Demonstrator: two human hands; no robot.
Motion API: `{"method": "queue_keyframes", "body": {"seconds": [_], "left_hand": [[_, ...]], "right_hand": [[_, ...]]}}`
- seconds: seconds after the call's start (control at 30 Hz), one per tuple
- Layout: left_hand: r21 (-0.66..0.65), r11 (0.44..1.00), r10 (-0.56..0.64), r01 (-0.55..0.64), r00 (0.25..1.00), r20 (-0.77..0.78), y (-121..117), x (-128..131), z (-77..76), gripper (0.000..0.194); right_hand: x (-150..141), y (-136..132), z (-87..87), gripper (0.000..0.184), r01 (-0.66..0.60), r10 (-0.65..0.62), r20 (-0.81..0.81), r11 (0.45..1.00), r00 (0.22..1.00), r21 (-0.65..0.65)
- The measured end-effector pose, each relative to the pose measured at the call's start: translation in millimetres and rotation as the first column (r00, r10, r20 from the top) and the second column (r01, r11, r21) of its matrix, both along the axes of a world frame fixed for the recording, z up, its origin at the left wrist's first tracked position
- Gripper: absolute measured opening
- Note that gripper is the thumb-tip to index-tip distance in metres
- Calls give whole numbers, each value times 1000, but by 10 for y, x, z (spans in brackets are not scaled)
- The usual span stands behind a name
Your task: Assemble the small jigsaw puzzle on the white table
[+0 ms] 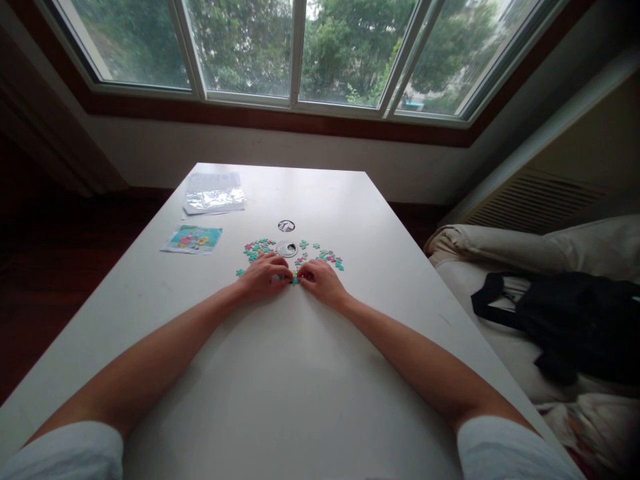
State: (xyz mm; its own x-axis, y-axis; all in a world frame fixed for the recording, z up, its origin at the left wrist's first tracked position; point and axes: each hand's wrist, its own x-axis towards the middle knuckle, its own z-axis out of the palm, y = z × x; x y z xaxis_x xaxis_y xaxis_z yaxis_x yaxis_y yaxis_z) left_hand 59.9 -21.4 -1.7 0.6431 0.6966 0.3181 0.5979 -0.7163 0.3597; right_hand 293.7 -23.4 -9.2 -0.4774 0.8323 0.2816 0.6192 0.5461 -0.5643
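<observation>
Arms [175,350] stretch forward, left hand [265,272] and right hand [323,280] curled inward, each grip pinching puzzle pieces [295,279].

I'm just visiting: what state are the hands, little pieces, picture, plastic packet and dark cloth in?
Left hand: fingers bent inward, fingertips at the small pieces
Right hand: likewise; too small to tell if pinching
Colourful pieces: mostly scattered, in two main clusters
Picture: flat, image up
Plastic packet: lying flat; sealed or not, unclear
Dark cloth: crumpled
</observation>
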Motion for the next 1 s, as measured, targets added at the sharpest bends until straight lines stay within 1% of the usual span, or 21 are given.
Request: {"method": "queue_keyframes", "body": {"seconds": [0.33, 0.47, 0.57, 0.63, 0.7, 0.77, 0.87, 0.93, 1.0], "left_hand": [[9, 1000, -7, 7, 1000, -1, 5, -2, 0, 15], [7, 1000, -17, 17, 1000, 4, -1, -1, 9, 15], [11, 1000, -22, 22, 1000, 3, -1, 0, 12, 14], [13, 999, -30, 30, 1000, 2, 1, 0, 8, 15], [10, 999, -42, 42, 999, 1, 2, 0, 4, 17], [8, 999, -42, 42, 999, -2, 1, 1, 4, 19], [17, 1000, -9, 9, 1000, -3, -3, 1, 8, 20], [22, 1000, 8, -8, 1000, -3, -3, 2, 9, 21], [21, 1000, 9, -9, 1000, -6, -2, 2, 4, 21]], "right_hand": [[30, 42, -35, 7, -20, 20, 18, 999, 1000, 32], [85, 101, -22, 11, 54, -54, 3, 996, 999, 73], [140, 129, -7, 11, 126, -129, 29, 987, 991, 99], [156, 121, -7, 13, 152, -160, 57, 980, 985, 131], [146, 91, -15, 18, 143, -159, 83, 974, 984, 174], [116, 52, -30, 25, 105, -132, 122, 973, 984, 205], [80, 13, -45, 33, 71, -114, 186, 972, 976, 222], [81, 9, -42, 32, 84, -129, 196, 971, 972, 224], [101, 17, -31, 26, 115, -157, 191, 970, 969, 216]]}}
